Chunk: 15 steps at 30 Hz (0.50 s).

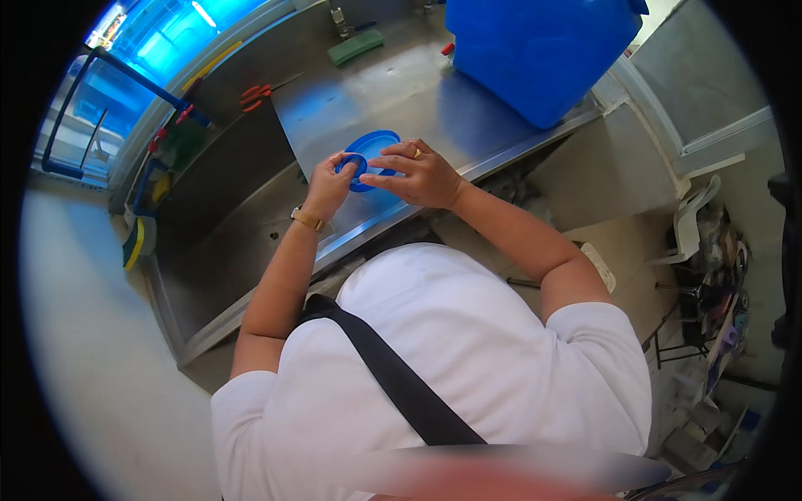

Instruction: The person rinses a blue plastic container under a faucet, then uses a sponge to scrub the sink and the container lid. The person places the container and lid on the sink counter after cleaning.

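Note:
Over the metal counter, my left hand (328, 185) pinches a small round blue lid-like piece (352, 156) with a raised rim; its exact kind is unclear. My right hand (415, 174) meets the right edge of this piece with its fingertips, the fingers fairly straight. A larger round blue lid or shallow dish (383, 137) shows just behind both hands, partly covered by them. Whether the two blue pieces touch is hidden.
A big blue plastic container (535, 58) stands at the counter's back right. The sink basin (225, 184) opens to the left. Red-handled scissors or pliers (254, 98) and a green sponge (356, 47) lie farther back. A squeegee-like brush (134, 242) hangs at left.

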Available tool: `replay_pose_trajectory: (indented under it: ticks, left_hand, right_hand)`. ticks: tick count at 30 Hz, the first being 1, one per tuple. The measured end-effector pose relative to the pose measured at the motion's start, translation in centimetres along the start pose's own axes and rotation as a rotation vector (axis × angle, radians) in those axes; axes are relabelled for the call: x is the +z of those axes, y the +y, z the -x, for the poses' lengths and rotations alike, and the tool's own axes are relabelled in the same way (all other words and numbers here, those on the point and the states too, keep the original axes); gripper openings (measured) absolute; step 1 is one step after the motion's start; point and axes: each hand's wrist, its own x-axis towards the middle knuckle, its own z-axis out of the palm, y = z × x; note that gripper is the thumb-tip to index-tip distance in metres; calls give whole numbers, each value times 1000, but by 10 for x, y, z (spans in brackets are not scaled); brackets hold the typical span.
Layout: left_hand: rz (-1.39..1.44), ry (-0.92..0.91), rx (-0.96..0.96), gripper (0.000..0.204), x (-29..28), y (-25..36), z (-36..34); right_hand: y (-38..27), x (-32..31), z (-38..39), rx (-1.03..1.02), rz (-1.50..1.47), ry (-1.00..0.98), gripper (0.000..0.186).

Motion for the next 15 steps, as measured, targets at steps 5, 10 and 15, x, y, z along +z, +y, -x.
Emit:
replay_pose_trajectory:
  ticks: [5,10,15]
  left_hand:
    - [-177,-4,139,19,8,18,-21]
    - [-30,17,73,16,12,30,-41]
    - [146,188,63,21,-3,30,-51]
  right_hand:
    - [26,-16,14,85,-96,-89,35]
    - [53,-9,16,100,-24,-109,22]
    - [106,15,11,211,140,-206,14]
